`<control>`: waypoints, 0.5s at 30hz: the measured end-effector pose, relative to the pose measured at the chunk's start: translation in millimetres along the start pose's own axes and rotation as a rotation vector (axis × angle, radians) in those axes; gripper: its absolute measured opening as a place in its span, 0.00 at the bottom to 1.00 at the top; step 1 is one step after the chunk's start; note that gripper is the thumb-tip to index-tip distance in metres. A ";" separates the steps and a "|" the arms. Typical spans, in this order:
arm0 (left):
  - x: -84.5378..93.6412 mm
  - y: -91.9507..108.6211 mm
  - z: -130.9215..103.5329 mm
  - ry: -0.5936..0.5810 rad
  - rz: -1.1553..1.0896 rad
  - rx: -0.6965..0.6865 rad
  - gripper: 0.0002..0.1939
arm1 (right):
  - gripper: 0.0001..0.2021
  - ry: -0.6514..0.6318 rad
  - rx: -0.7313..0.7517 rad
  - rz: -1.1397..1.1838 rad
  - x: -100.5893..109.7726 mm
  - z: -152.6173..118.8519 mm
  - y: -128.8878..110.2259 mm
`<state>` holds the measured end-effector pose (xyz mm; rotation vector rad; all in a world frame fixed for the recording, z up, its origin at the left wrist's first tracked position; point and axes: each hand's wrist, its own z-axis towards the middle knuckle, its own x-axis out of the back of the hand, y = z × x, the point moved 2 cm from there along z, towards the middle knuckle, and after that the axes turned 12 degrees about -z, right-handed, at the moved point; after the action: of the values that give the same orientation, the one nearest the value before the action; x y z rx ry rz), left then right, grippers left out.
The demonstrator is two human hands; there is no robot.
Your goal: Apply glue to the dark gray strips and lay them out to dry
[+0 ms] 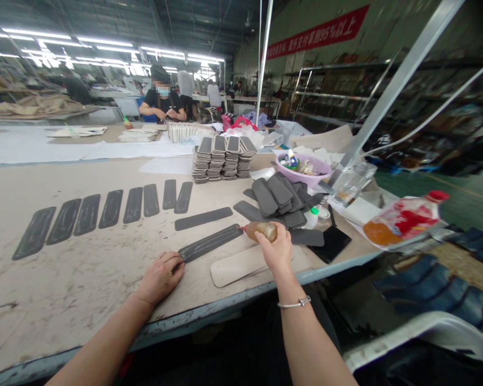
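Note:
My right hand [274, 247] is wrapped round a squeeze bottle [256, 231] of brownish liquid. The bottle lies nearly level, its red nozzle at the right end of a long dark grey strip [209, 244]. Shiny lines of liquid run along that strip. At its left end, the curled fingers of my left hand [163, 276] grip the edge and rest on the table. Just beyond lies another dark strip [203, 219] with no shiny lines. Pale strips [233, 268] sit partly under my right hand. To the left, a row of shorter dark pieces [89, 214] bears similar shiny lines.
Stacked pieces [224, 158] stand behind loose dark pieces [279, 195]. Rightward are a purple basin [306, 174], a glass jar [353, 185], a black phone-like slab [330, 244] and a red-capped jug [406, 220]. A metal post [402, 80] slants above. A masked person [163, 102] works across the table.

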<state>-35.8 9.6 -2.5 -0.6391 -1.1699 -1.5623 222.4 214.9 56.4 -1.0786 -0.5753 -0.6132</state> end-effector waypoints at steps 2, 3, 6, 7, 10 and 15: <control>0.5 1.3 0.4 -0.002 0.006 0.006 0.09 | 0.22 -0.003 0.000 -0.005 4.3 -0.6 0.1; 0.8 2.1 0.5 -0.003 0.009 0.010 0.09 | 0.22 -0.008 -0.002 -0.008 6.1 -0.8 0.0; 1.7 3.9 0.5 -0.013 0.004 0.019 0.08 | 0.21 -0.018 -0.016 -0.026 10.4 -1.1 -0.7; 1.8 4.1 0.5 -0.017 -0.003 0.023 0.08 | 0.21 -0.022 -0.018 -0.031 11.6 -1.0 -0.8; 2.0 2.9 1.1 -0.028 -0.032 0.047 0.08 | 0.21 -0.046 -0.008 -0.017 13.1 -0.4 -0.5; 4.7 6.7 -0.9 -0.002 -0.104 0.103 0.06 | 0.23 -0.153 -0.109 0.311 9.8 -3.2 -2.0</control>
<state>-30.9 7.0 3.5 -0.5191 -1.2941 -1.5764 228.2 209.6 63.3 -1.2951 -0.4970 -0.2942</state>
